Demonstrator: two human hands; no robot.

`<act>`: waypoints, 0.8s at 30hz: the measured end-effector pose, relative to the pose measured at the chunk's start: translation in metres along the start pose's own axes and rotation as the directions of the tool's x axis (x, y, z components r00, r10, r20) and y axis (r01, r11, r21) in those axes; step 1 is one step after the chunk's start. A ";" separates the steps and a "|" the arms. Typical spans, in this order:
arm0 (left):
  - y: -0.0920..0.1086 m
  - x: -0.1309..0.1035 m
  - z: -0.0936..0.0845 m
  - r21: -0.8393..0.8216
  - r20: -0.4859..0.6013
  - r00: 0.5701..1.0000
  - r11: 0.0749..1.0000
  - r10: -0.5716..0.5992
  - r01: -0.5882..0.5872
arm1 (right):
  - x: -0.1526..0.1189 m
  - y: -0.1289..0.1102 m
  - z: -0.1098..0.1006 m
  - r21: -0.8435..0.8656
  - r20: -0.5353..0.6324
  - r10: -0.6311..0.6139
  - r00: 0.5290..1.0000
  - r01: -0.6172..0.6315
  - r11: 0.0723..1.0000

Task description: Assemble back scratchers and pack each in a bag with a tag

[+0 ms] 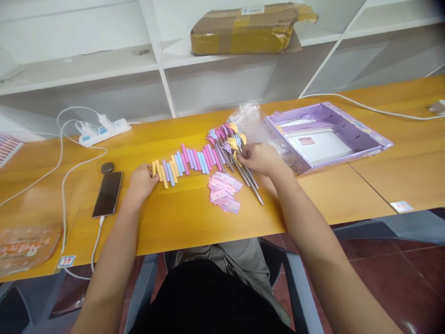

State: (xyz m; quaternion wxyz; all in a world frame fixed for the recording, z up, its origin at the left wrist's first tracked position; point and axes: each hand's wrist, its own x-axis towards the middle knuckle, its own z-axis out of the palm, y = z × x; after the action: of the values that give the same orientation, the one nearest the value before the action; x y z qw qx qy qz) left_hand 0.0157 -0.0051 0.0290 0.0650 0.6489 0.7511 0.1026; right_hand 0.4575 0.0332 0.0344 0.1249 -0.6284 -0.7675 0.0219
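My left hand rests at the left end of a row of coloured sticks in yellow, purple, blue and pink; its fingertips touch the leftmost yellow stick, and whether they grip it is unclear. On the right, my right hand has its fingers closed on a yellow hand-shaped piece with a metal rod, at the edge of a pile of similar rods with pink, blue, purple and yellow hand-shaped heads. Pink printed cards lie spread below the pile.
A purple open box stands right of clear plastic wrapping. At the left are a phone, a dark oval object, a power strip and cables. A taped carton sits on the shelf.
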 end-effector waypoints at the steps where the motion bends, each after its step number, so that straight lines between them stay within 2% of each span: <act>1: -0.001 0.001 0.001 -0.001 0.003 1.000 1.000 -0.008 0.008 | 0.000 0.000 0.001 -0.003 -0.005 -0.007 1.000 0.007 1.000; 4: -0.007 0.003 0.003 -0.047 -0.021 0.999 0.999 -0.029 0.028 | 0.001 0.004 0.001 0.032 -0.014 0.005 1.000 -0.004 0.999; 6: -0.009 0.003 0.004 -0.117 -0.106 0.994 0.993 -0.021 0.009 | 0.002 0.011 -0.002 0.129 -0.054 0.017 0.998 -0.010 0.992; 8: -0.006 -0.001 0.003 -0.205 -0.227 0.974 0.978 -0.001 -0.047 | 0.005 0.019 -0.011 0.283 -0.157 0.039 0.987 0.007 0.959; 11: 0.009 -0.013 0.002 -0.307 -0.302 0.949 0.934 0.086 -0.182 | 0.011 0.021 -0.029 0.537 -0.354 0.142 0.924 0.076 0.840; 14: 0.031 -0.029 0.004 -0.350 -0.222 0.933 0.869 0.285 -0.349 | 0.016 0.002 -0.042 0.752 -0.430 0.266 0.862 0.179 0.634; 15: 0.038 -0.035 0.005 -0.364 -0.185 0.918 0.843 0.351 -0.396 | 0.016 -0.009 -0.042 0.811 -0.419 0.292 0.859 0.210 0.546; 17: 0.049 -0.043 0.007 -0.393 -0.123 0.884 0.796 0.451 -0.460 | 0.013 -0.036 -0.036 0.905 -0.350 0.313 0.883 0.232 0.356; 20: 0.058 -0.052 0.009 -0.420 -0.078 0.848 0.754 0.524 -0.505 | 0.006 -0.073 -0.013 0.980 -0.192 0.287 0.939 0.165 0.115; 22: 0.060 -0.055 0.009 -0.431 -0.080 0.837 0.738 0.542 -0.519 | 0.001 -0.089 0.003 0.994 -0.109 0.244 0.964 0.106 0.025; 24: 0.061 -0.057 0.010 -0.431 -0.084 0.834 0.735 0.545 -0.524 | -0.003 -0.095 0.014 0.997 -0.071 0.209 0.975 0.077 -0.021</act>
State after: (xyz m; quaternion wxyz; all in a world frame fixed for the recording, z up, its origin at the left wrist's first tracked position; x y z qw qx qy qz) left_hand 0.0850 -0.0520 0.0320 0.1948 0.8077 0.4884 0.2669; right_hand 0.3638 0.0117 0.0385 0.6104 -0.3848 -0.4735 0.5051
